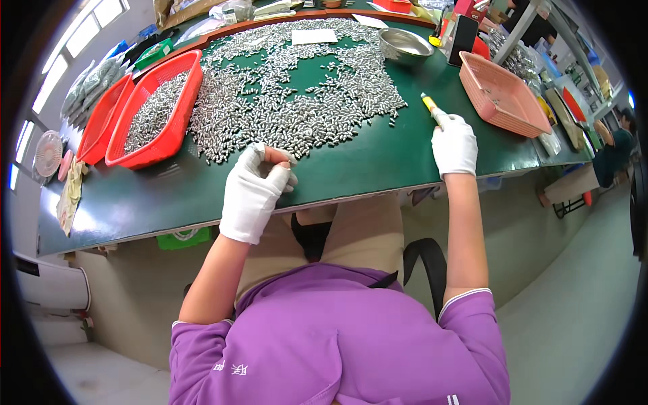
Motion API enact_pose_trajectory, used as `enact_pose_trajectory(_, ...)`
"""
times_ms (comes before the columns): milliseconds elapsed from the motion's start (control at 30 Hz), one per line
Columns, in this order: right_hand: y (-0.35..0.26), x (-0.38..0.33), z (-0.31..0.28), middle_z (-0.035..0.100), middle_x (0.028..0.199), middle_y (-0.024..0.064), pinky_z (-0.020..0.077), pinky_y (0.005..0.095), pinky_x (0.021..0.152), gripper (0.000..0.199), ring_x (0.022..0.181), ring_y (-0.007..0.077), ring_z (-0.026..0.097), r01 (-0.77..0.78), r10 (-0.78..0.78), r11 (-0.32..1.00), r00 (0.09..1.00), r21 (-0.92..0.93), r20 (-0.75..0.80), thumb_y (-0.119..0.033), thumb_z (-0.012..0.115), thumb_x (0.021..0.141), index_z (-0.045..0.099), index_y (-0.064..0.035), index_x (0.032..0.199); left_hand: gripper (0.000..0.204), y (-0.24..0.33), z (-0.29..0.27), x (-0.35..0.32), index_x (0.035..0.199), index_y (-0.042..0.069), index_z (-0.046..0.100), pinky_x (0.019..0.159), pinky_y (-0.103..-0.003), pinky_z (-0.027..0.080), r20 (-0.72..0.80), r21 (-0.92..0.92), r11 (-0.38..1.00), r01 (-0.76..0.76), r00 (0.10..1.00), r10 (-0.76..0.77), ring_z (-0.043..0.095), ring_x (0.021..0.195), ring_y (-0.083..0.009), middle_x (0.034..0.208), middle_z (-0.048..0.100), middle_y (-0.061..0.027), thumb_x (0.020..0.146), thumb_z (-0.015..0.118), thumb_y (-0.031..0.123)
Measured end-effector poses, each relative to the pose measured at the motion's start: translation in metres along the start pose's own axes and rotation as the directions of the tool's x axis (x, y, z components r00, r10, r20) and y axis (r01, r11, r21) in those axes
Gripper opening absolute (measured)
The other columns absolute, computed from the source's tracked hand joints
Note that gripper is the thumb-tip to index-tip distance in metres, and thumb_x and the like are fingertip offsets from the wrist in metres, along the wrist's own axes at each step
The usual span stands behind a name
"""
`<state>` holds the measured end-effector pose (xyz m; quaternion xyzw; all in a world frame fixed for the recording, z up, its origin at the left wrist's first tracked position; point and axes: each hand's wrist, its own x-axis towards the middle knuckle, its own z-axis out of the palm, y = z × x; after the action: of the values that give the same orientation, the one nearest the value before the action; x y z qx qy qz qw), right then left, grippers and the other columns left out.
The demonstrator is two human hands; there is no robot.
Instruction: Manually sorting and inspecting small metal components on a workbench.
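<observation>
A wide spread of small silvery metal pieces point(297, 121) covers much of the green table. At its near edge, my left hand point(251, 192), in a white glove, is held with thumb and fingers curled together. Whatever may be between those fingertips is too small or hidden to make out. Off to the right of the pieces, my right hand point(455, 145), also gloved in white, is closed around a slim yellow stick-like tool point(428, 102) with a pale tip. The tool points away from me; its rear part is hidden in the hand.
At the left, a red basket point(185, 121) holds more metal pieces, beside another red basket point(101, 125). A metal bowl point(405, 44) stands far right of the spread. A pink basket point(503, 94) sits at the right, near a dark phone-like device point(462, 40). Another person point(611, 155) is farther right.
</observation>
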<state>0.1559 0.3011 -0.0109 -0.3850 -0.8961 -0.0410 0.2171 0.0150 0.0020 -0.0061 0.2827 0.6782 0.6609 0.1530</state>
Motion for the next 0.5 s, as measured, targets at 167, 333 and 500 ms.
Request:
enact_pose_trajectory(167, -0.063, -0.014, -0.008, 0.065, 0.092, 0.0063, 0.0496, 0.0368, 0.082, 0.015, 0.089, 0.0266, 0.060, 0.462, -0.371, 0.848, 0.866, 0.257, -0.335, -0.016, 0.075, 0.070, 0.072, -0.0185, 0.084, 0.007, 0.006, -0.005, 0.001, 0.096, 0.005, 0.053, 0.061, -0.022, 0.044, 0.199, -0.395, 0.872, 0.290, 0.953, -0.227, 0.053, 0.068, -0.0086, 0.088, 0.057, -0.0035, 0.090, 0.051, 0.004)
enact_pose_trajectory(333, -0.121, -0.037, -0.009, 0.061, 0.082, 0.0048, 0.0485, 0.0357, 0.076, 0.009, 0.084, 0.0239, 0.059, 0.465, -0.452, 0.725, 0.878, 0.507, -0.159, -0.020, 0.073, 0.072, 0.071, -0.0153, 0.079, 0.014, -0.002, -0.008, 0.000, 0.103, 0.004, 0.054, 0.059, -0.019, 0.038, 0.341, -0.543, 0.750, 0.379, 0.915, -0.215, 0.047, 0.066, -0.0071, 0.091, 0.056, -0.0044, 0.091, 0.048, 0.008)
enact_pose_trajectory(500, -0.124, -0.035, -0.009, 0.061, 0.083, 0.0063, 0.0480, 0.0364, 0.077, 0.009, 0.086, 0.0248, 0.059, 0.420, -0.466, 0.788, 0.885, 0.449, -0.010, -0.022, 0.069, 0.076, 0.070, -0.0141, 0.082, 0.017, -0.005, -0.008, -0.005, 0.106, 0.005, 0.054, 0.056, -0.019, 0.036, 0.397, -0.588, 0.677, 0.443, 0.887, -0.236, 0.044, 0.066, -0.0068, 0.096, 0.056, -0.0061, 0.091, 0.054, 0.012)
